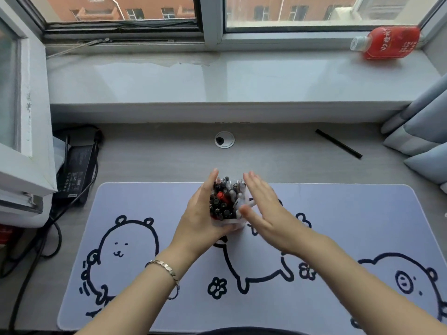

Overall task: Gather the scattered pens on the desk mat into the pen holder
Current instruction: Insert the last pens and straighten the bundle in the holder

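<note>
Your left hand is wrapped around the left side of the pen holder, thumb tucked under its near rim, and that grasp looks meant to steady the white cup so it cannot tip while the load settles. The holder stands at the far middle of the desk mat, toward twelve o'clock from you, and it is packed with pens, mostly dark caps with one red one, standing upright in a tight bunch. Your right hand is flat and released, fingers straight, gripping nothing; it sits just beside the bunch at its three o'clock, probably to press the pens together and keep them from splaying. No pens show loose on the mat, so the gathering looks nearly done. One black pen-like stick lies on the bare desk at about two o'clock, well apart from the mat; whether it counts as part of the job is unclear.
</note>
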Demonstrator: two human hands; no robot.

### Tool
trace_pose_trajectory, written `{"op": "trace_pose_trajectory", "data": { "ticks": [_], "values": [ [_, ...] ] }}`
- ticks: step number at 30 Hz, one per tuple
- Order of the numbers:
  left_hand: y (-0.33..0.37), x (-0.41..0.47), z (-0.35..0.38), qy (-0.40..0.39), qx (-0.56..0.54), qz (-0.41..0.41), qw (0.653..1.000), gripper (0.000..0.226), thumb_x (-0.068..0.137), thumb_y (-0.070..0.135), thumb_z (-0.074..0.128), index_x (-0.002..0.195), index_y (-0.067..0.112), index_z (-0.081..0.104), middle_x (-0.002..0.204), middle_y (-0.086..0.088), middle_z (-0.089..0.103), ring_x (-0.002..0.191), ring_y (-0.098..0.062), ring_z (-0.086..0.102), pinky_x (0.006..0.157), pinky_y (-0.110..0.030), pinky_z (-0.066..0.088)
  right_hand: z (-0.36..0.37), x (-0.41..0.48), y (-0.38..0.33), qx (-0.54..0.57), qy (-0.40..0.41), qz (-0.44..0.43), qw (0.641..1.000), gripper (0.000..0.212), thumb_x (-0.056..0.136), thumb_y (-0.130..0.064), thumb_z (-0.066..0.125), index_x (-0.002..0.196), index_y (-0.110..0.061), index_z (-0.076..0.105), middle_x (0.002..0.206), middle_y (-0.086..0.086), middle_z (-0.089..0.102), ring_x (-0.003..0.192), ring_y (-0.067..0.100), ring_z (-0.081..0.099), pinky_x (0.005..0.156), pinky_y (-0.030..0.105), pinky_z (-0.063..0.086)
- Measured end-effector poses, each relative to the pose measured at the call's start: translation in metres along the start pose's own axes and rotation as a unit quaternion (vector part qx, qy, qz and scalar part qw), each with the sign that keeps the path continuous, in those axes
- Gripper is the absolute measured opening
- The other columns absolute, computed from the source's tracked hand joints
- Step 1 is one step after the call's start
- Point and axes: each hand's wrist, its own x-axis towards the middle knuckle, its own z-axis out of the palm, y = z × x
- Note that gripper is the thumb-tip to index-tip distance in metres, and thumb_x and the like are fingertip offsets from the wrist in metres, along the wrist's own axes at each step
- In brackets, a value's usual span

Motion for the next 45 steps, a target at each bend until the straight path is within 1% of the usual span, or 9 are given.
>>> {"op": "trace_pose_trajectory", "data": {
  "ticks": [4, 9, 14, 22, 26, 31, 36, 42, 45],
  "values": [
    [0.011, 0.009, -0.002, 0.007, 0.031, 0.017, 0.999, 0.096, 0.053, 0.026, 0.087, 0.121, 0.053, 0.024, 0.117, 0.028, 0.039, 0.108, 0.002, 0.042, 0.091, 0.002, 0.026, -0.049, 0.001, 0.04, 0.081, 0.12, 0.036, 0.989, 0.043, 0.092, -0.035, 0.042, 0.134, -0.032, 0.035, 0.13, -0.008, 0.045, 0.117, 0.008, 0.048, 0.091, 0.008, 0.036],
    [0.031, 0.027, 0.009, -0.001, 0.044, 0.028, 0.999, 0.095, 0.053, 0.027, 0.086, 0.12, 0.055, 0.024, 0.116, 0.038, 0.029, 0.116, -0.008, 0.041, 0.101, -0.025, 0.034, -0.118, 0.052, 0.151, -0.142, 0.266, 0.208, 0.93, 0.043, 0.087, -0.001, 0.048, 0.13, 0.0, 0.045, 0.142, 0.02, 0.039, 0.133, 0.032, 0.031, 0.108, 0.041, 0.024],
    [0.048, 0.053, 0.021, -0.013, 0.034, 0.037, 0.999, 0.095, 0.054, 0.025, 0.087, 0.122, 0.054, 0.027, 0.121, 0.03, 0.038, 0.12, -0.013, 0.046, 0.104, -0.032, 0.039, -0.153, 0.084, 0.197, -0.268, 0.228, 0.353, 0.867, 0.04, 0.089, -0.002, 0.039, 0.13, 0.001, 0.039, 0.137, 0.023, 0.039, 0.128, 0.038, 0.033, 0.101, 0.045, 0.031],
    [0.055, 0.065, 0.025, -0.002, 0.001, 0.035, 0.999, 0.092, 0.053, 0.027, 0.086, 0.12, 0.055, 0.031, 0.129, 0.009, 0.05, 0.119, -0.011, 0.049, 0.102, -0.031, 0.042, -0.145, 0.069, 0.189, -0.231, 0.28, 0.266, 0.893, 0.024, 0.088, -0.006, 0.048, 0.109, 0.001, 0.06, 0.112, 0.025, 0.054, 0.103, 0.042, 0.053, 0.083, 0.044, 0.043],
    [0.045, 0.049, 0.014, 0.008, -0.029, 0.022, 0.999, 0.094, 0.052, 0.016, 0.088, 0.114, 0.057, 0.031, 0.12, 0.027, 0.045, 0.106, 0.021, 0.044, 0.085, 0.003, 0.036, -0.126, 0.032, 0.129, -0.074, 0.308, 0.143, 0.938, 0.018, 0.085, -0.01, 0.058, 0.1, -0.008, 0.067, 0.096, 0.012, 0.063, 0.083, 0.023, 0.058, 0.073, 0.024, 0.04],
    [0.029, 0.024, -0.008, 0.015, -0.011, 0.014, 1.0, 0.093, 0.05, 0.021, 0.089, 0.112, 0.062, 0.033, 0.128, 0.017, 0.045, 0.108, 0.021, 0.043, 0.087, 0.002, 0.034, -0.097, -0.027, 0.055, 0.067, 0.257, 0.082, 0.961, 0.013, 0.085, -0.015, 0.061, 0.08, -0.025, 0.068, 0.07, -0.014, 0.069, 0.072, -0.002, 0.063, 0.064, 0.001, 0.042],
    [0.011, 0.012, -0.015, 0.011, -0.005, 0.0, 1.0, 0.089, 0.05, 0.024, 0.088, 0.115, 0.051, 0.033, 0.13, 0.027, 0.037, 0.115, -0.011, 0.047, 0.099, -0.026, 0.039, -0.082, -0.049, 0.009, 0.055, 0.199, 0.05, 0.977, 0.018, 0.084, -0.021, 0.061, 0.083, -0.039, 0.063, 0.078, -0.012, 0.07, 0.083, -0.001, 0.062, 0.072, 0.01, 0.047],
    [-0.003, 0.007, -0.014, -0.01, -0.026, 0.008, 1.0, 0.09, 0.055, 0.017, 0.087, 0.116, 0.052, 0.03, 0.121, 0.036, 0.03, 0.109, 0.025, 0.034, 0.087, 0.007, 0.026, -0.074, -0.041, -0.036, -0.087, 0.138, -0.005, 0.987, 0.009, 0.084, -0.024, 0.062, 0.084, -0.021, 0.07, 0.078, -0.01, 0.068, 0.08, 0.006, 0.06, 0.071, 0.019, 0.048],
    [-0.005, 0.007, -0.015, -0.012, -0.012, 0.015, 1.0, 0.092, 0.058, 0.013, 0.086, 0.118, 0.052, 0.027, 0.117, 0.029, 0.036, 0.105, 0.02, 0.039, 0.084, 0.007, 0.026, -0.058, -0.021, -0.046, -0.156, 0.071, -0.02, 0.985, 0.017, 0.087, -0.029, 0.056, 0.09, -0.018, 0.069, 0.086, -0.001, 0.065, 0.081, 0.014, 0.056, 0.076, 0.031, 0.047]
  ]
}}
